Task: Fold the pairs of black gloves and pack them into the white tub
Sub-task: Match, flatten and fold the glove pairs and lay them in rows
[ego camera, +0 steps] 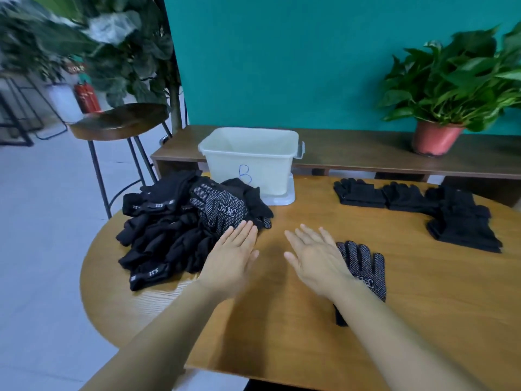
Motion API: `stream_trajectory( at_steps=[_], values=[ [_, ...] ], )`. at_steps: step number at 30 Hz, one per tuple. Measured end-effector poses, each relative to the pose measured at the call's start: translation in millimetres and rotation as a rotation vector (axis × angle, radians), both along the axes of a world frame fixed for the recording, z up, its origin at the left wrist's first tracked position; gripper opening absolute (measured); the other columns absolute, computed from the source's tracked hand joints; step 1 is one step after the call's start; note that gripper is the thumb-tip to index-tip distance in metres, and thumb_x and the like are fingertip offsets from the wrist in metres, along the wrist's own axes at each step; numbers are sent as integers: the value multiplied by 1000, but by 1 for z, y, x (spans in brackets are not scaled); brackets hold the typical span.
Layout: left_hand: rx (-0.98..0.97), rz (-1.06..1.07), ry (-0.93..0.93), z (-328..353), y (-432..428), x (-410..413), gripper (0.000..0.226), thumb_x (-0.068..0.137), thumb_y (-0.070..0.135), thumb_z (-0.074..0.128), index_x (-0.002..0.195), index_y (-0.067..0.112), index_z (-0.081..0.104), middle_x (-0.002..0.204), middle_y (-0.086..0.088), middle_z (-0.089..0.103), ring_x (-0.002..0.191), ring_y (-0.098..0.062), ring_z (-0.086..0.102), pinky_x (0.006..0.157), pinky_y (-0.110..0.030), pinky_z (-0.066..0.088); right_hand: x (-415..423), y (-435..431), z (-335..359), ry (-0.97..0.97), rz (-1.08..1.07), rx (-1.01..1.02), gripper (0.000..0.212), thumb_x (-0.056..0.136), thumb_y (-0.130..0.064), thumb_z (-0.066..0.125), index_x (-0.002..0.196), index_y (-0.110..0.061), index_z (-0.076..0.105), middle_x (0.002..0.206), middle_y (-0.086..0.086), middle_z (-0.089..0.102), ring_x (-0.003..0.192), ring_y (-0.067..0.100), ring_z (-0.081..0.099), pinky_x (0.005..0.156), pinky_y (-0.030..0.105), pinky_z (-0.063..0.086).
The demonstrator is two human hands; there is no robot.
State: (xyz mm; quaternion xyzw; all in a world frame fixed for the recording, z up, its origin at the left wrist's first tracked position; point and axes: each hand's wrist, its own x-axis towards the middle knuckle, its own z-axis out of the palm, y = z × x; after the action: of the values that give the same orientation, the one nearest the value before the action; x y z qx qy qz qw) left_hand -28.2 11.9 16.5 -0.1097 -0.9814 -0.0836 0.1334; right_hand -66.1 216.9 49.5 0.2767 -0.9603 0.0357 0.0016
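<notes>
The tub [251, 162] is white with a blue letter B. The heaped gloves [163, 235] are black; the top glove [221, 208] and the lone glove [366, 266] carry white dots. The table [282, 320] is brown wood-grain, the wall [282, 66] teal, the pot [435, 139] reddish.

Round wooden table [282, 328]. Left side: loose heap of black knit gloves [166, 232], and the top one shows its white-dotted palm. Far centre: white plastic tub [253, 162], blue "B" on the front, nothing visible inside it. Far right: folded black glove pairs [462, 221] in flat stacks in a row. Near right: single black dotted glove [366, 266] lying flat, fingers pointing away.

Both hands flat, fingers straight, holding nothing. Left hand [232, 258] has its fingertips at the heap's right edge. Right hand [315, 258] overlaps the single glove's left side; contact unclear.

Behind the table: low wooden shelf [366, 148] with a green plant in a terracotta pot [434, 138]. Far left: a round wooden stool [118, 119].
</notes>
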Motion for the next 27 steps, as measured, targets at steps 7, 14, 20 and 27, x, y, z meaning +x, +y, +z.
stream_trajectory(
  at_steps=[7, 14, 20, 27],
  values=[
    [-130, 115, 184, 9, -64, -43, 50, 96, 28, 34, 130, 3, 62, 134, -10, 63, 126, -24, 59, 113, -32, 22, -46, -67, 16, 88, 87, -39, 50, 106, -37, 29, 153, -20, 24, 155, 1, 37, 150, 17, 11, 121, 38, 0],
    [-157, 149, 334, 23, -111, -113, 42, 84, 4, 74, 125, 2, 64, 124, -11, 68, 117, -29, 64, 110, -45, 29, -113, -122, 12, 167, 121, -118, 43, 106, -32, 31, 145, -16, 41, 141, 2, 54, 147, 24, 23, 118, 40, 10],
    [-164, 292, 97, 27, -114, -153, 44, 105, 38, 38, 144, 17, 45, 116, 4, 70, 127, -21, 51, 115, -36, 18, -151, -153, -5, 146, 46, -69, 40, 106, -34, 29, 137, -17, 46, 127, 4, 63, 138, 26, 32, 114, 39, 15],
    [-54, 223, 128, 21, -113, -150, 48, 98, 28, 55, 144, 22, 45, 109, 7, 70, 122, -19, 53, 112, -34, 7, -156, -165, -16, 60, -29, -274, 49, 99, -31, 46, 146, -21, 35, 123, -3, 61, 128, 21, 38, 111, 37, 20]
  ],
)
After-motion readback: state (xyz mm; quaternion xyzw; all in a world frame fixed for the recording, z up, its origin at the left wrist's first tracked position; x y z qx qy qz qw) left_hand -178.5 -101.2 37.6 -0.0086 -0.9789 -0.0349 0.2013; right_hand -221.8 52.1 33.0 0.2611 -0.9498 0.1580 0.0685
